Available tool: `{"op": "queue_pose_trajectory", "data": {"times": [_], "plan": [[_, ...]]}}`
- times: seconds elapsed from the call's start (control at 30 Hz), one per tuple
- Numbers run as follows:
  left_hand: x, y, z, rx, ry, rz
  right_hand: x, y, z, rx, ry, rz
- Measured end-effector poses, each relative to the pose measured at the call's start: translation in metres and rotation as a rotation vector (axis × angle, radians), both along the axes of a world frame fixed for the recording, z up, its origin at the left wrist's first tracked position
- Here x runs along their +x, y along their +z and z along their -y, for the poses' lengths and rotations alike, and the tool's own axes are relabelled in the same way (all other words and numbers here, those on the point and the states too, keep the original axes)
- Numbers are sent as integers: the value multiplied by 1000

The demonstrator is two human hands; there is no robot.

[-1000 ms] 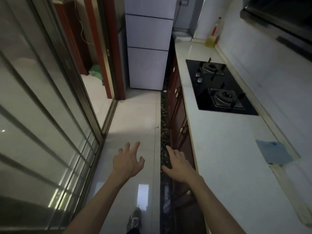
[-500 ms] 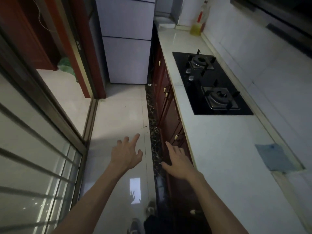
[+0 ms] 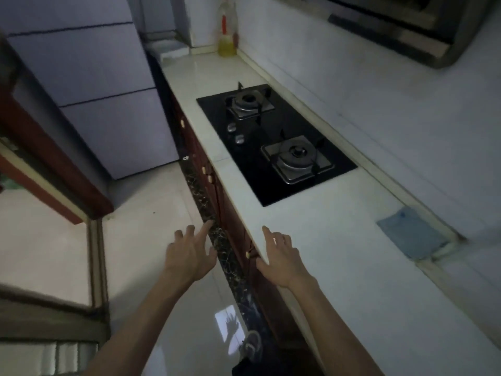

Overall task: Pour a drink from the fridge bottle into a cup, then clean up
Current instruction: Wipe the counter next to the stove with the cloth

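So the fridge (image 3: 89,85) stands upright at the far end of the floor (image 3: 151,213), right beside the far end of the bench (image 3: 339,253). Its long axis runs straight up and its front faces back this way. It's pale greyish-lilac, with flat panels split by thin dark seams, all closed.

Left hand (image 3: 189,256) is released, fingers spread, hanging over the floor. Right hand (image 3: 282,261) is the same, loose and splayed, right at the bench's front edge. Can't tell if it actually touches.

On the bench there's a black two-burner hob (image 3: 273,142) mid-way along. A blue cloth (image 3: 409,232) lies by the back edge, and a bottle of yellow liquid (image 3: 227,31) stands upright in the far back corner.
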State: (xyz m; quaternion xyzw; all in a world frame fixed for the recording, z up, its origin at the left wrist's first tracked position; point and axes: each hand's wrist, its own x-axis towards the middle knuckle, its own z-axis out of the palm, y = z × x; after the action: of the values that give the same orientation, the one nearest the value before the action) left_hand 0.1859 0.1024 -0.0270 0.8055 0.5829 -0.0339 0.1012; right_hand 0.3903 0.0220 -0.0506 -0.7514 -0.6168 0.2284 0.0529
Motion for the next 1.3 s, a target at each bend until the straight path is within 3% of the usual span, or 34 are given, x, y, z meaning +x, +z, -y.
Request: {"op": "queue_pose_trajectory", "data": {"times": [0.43,0.8,1.07,1.3], "plan": [[194,-15,-63,-81,-537,-22,122,-24,36,-68,-591,-2],[303,-70,-58,-182,-1011,-79,107,-53,93,-174,-1118,-64],[316,-126,-53,-182,-1067,7,76,-72,86,-161,-1246,-118],[313,-169,-74,-158,-1003,65,119,-86,71,-20,-1228,-98]]}}
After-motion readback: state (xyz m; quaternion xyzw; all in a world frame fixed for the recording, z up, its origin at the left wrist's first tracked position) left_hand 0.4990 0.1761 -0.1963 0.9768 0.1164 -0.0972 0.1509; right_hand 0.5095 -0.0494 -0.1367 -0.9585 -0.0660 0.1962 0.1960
